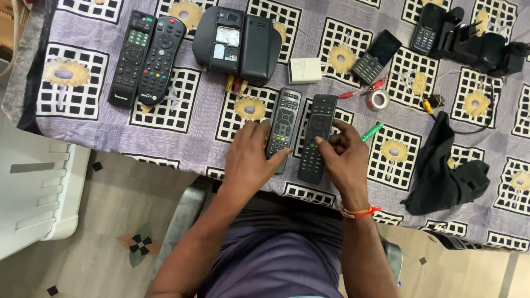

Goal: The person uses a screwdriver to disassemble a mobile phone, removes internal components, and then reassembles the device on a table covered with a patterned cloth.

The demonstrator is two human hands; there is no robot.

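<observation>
Fingers cover black remote, buttons hidden

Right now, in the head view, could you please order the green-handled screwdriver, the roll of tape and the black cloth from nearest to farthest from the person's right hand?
From the right hand:
1. Green-handled screwdriver, just beyond its outer side.
2. Roll of tape, farther up the table on that side.
3. Black cloth, farthest, out toward the table's right end.
</observation>
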